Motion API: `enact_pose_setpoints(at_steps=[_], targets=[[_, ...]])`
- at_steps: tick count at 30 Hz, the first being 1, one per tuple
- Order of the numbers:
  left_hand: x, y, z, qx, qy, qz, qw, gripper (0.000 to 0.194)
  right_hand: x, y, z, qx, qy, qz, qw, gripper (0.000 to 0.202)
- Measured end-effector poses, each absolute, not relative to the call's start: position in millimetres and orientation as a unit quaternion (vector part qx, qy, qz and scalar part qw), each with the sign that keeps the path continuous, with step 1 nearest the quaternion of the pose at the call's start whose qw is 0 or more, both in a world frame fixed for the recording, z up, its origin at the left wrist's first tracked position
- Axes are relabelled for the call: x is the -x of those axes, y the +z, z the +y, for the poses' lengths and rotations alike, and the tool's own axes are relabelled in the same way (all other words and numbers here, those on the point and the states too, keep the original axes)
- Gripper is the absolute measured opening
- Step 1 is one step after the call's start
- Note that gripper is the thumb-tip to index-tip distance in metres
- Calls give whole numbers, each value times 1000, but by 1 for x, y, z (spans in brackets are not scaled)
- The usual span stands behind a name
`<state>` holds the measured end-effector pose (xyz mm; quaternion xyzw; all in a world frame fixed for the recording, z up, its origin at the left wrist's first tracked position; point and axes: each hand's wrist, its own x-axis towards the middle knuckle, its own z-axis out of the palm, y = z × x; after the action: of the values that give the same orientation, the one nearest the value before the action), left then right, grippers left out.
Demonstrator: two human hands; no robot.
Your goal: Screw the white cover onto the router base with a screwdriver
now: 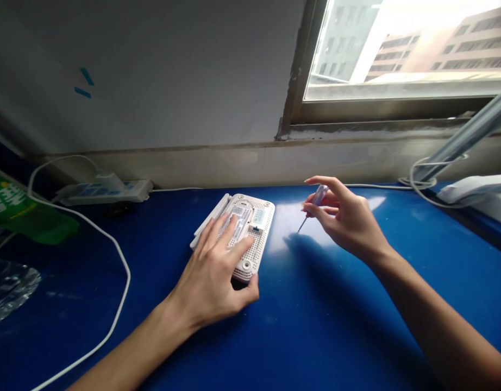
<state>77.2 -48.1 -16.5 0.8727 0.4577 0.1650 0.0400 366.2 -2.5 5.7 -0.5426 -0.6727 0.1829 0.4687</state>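
A white Wi-Fi router (262, 244) lies underside up on the blue table, its perforated back showing labels, round corner feet and a small blue-marked port. Along its left side runs a folded white antenna (212, 217). My left hand (213, 271) grips the router, fingers across its back and thumb against the near right corner. To the right, my right hand (344, 214) pinches a small screwdriver (321, 194) by its pale purple, see-through handle. The thin shaft slants down and left, its tip near the tabletop and apart from the router.
At the back left sits a white power strip (132, 191) with a plug in it; a white cable (126, 271) loops forward. A green bottle (26, 212) and clear plastic (10, 288) lie at the left edge. At right, a metal pole (462, 136) stands with cable around its base.
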Motion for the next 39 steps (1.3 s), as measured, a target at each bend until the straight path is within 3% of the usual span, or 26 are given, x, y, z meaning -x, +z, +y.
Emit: enact_pose_setpoints(at_steps=[4, 8, 10, 14, 19, 24, 28, 35, 39], targets=[[-70, -8, -46, -884, 145, 440, 56, 51, -369, 7, -3, 540, 150, -709, 428, 46], [-57, 2, -41, -885, 107, 441, 98, 20, -370, 6, -2, 536, 146, -727, 403, 45], [-49, 7, -38, -887, 87, 439, 115, 15, -371, 4, -1, 531, 160, -735, 391, 45], [-35, 11, -32, -893, 59, 426, 130, 30, -374, 2, -1, 515, 175, -749, 378, 46], [-35, 15, -23, -900, 47, 419, 108, 85, -377, 0, 1, 509, 210, -736, 395, 59], [-72, 16, -5, -907, 50, 406, 101, 107, -382, -3, 5, 511, 250, -715, 406, 53], [-104, 14, 11, -922, 56, 371, 96, 111, -385, -3, 5, 512, 251, -719, 397, 51], [-115, 23, 21, -926, 36, 360, 109, 96, -392, -2, 6, 544, 202, -728, 364, 47], [-112, 23, 23, -922, 39, 362, 130, 90, -399, 0, 7, 528, 310, -698, 372, 51]])
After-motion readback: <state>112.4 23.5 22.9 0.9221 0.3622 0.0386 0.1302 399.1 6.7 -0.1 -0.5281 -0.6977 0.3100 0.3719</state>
